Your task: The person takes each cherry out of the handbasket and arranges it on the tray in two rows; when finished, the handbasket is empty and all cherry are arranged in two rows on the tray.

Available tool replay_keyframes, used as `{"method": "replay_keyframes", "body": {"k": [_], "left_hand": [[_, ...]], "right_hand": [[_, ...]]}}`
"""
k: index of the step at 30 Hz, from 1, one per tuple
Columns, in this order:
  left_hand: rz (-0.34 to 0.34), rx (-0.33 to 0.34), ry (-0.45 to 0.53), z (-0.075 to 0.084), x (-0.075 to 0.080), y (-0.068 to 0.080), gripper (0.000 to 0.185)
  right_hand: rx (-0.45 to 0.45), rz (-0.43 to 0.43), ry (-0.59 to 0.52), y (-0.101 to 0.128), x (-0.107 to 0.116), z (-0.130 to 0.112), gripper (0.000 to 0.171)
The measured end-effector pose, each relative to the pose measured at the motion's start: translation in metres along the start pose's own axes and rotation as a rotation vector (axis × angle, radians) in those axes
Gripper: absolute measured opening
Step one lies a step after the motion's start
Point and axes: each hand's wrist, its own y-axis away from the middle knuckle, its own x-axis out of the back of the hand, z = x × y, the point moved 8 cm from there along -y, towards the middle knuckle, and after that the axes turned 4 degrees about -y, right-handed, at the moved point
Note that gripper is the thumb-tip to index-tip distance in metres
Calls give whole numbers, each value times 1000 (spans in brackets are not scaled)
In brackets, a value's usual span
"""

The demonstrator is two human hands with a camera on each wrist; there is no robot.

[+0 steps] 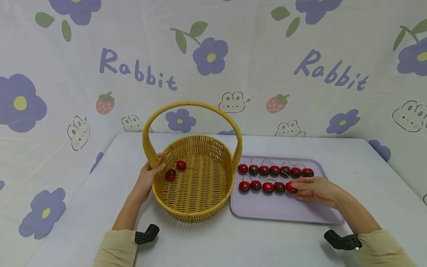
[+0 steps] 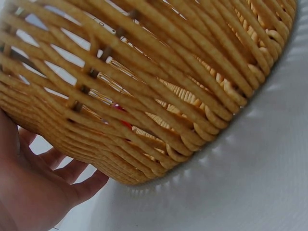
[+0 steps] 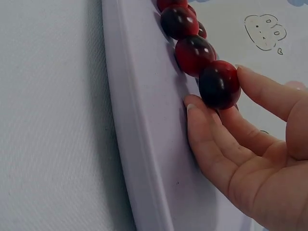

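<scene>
A wicker basket (image 1: 197, 178) is steadied at its left rim by the left hand (image 1: 146, 180), whose thumb is hooked over the rim while the fingers lie against the outer wall. Two cherries (image 1: 176, 170) are held inside it. Just beside it, a lilac tray (image 1: 283, 211) carries two rows of cherries. The end cherry (image 1: 291, 187) of the near row is pinched by the fingertips of the right hand (image 1: 317, 191). Bare tray is seen along its near edge, and open tabletop (image 1: 233, 244) is left in front.
</scene>
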Motion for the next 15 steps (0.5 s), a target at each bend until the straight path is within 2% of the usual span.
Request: {"method": "replay_keyframes", "body": {"k": [3, 9, 15], "left_hand": [[0, 2, 1, 0, -1, 0, 46], [-4, 0, -3, -1, -1, 0, 46], [-3, 2, 0, -2, -1, -1, 47]], "right_hand": [[-14, 22, 18, -1, 1, 1, 27], [-39, 102, 129, -2, 7, 3, 47], [-49, 153, 185, 0, 8, 0, 50]]}}
